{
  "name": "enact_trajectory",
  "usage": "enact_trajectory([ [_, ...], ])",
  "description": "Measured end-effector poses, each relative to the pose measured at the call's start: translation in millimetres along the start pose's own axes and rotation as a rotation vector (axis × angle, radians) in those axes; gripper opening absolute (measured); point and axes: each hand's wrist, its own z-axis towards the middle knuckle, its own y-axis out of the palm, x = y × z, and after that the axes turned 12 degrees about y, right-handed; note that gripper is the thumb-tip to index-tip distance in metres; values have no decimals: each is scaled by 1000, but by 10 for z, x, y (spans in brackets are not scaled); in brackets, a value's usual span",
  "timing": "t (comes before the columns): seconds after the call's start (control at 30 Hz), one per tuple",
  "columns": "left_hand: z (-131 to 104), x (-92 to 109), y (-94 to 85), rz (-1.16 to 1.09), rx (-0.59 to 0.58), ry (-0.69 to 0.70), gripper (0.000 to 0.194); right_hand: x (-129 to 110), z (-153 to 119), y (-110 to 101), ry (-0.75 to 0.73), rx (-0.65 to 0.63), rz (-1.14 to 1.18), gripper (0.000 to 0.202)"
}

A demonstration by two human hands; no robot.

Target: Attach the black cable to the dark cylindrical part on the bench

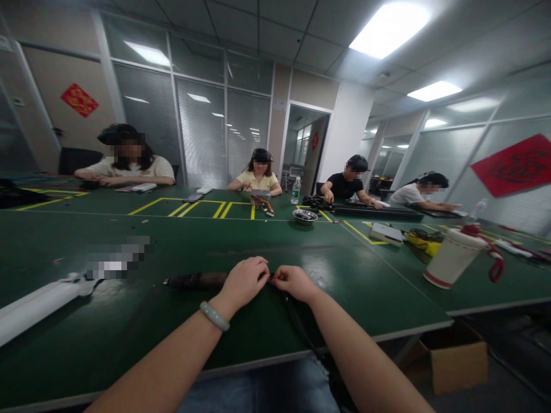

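A dark electric screwdriver [198,281] lies on the green table, its pointed tip toward the left. My left hand [246,280], a pale bangle at its wrist, is closed over the tool's rear end. Close beside it, my right hand [293,282] is pinched at the spot where a black cord [293,312] meets that end. From under the right hand the cord runs down to the table's front edge. The fingertips of both hands nearly touch and cover the joint between tool and cord.
A white jointed arm [43,304] lies at left. A metal bowl [305,217], a water bottle [296,190] and a bundle of wires [263,203] stand farther back. At right are a white box [386,234] and a lidded cup [451,258]. Several people sit opposite.
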Motion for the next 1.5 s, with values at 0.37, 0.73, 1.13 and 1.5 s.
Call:
enact_trajectory([
  [0.37,12,32,-109,30,-78,138,12,54,33,15,-19,-10,6,14],
  [0.73,40,84,-61,95,-85,110,9,-4,-7,-20,-41,19,-27,13],
  [1.13,27,81,-58,95,-76,110,6,32,8,-8,-36,19,-37,14],
  [1.5,43,126,-84,129,-77,92,5,62,37,10,-59,26,-55,14],
])
